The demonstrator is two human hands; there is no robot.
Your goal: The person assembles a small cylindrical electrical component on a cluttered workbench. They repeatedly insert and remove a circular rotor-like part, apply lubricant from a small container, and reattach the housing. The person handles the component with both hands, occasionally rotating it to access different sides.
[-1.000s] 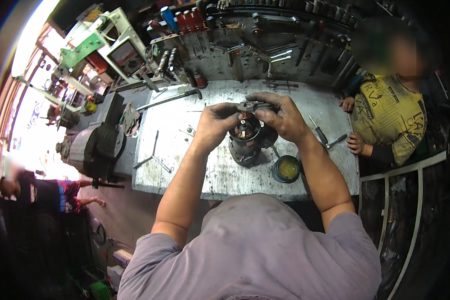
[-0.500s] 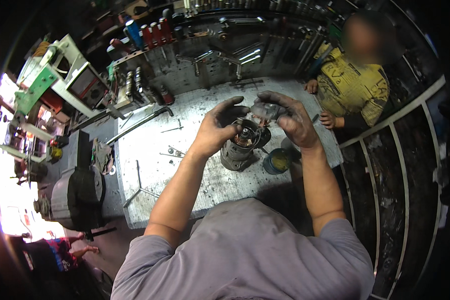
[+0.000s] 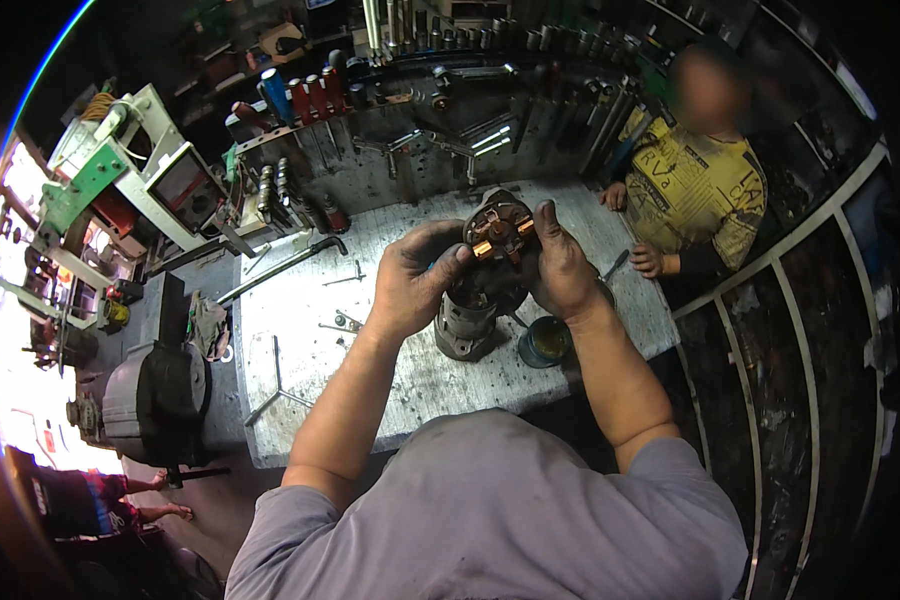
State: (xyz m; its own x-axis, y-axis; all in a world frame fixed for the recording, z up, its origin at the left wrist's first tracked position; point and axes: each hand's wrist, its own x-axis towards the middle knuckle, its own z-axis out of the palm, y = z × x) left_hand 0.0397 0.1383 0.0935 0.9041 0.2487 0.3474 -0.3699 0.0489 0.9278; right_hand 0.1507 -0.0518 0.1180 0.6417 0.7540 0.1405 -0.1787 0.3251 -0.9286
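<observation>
Between my two hands is a round, dark motor end cap, its inner face with copper-coloured brushes turned up toward me. My left hand grips its left side, the thumb on the rim beside one bright brush. On the other side my right hand holds the cap, thumb raised along the edge and fingers mostly hidden behind. Just below the cap stands the grey metal motor body upright on the bench; the cap and my hands cover its top. A small blue tin sits right of the motor body.
On the metal-topped bench lie a three-armed wrench, a long bar and small parts. A tool rack lines the back. At the right edge another person rests both hands on the bench.
The end cap has turned over so its brushes face up, and it now sits between both hands. My left hand has closed on it; earlier its fingers were curved around air above the motor body.
</observation>
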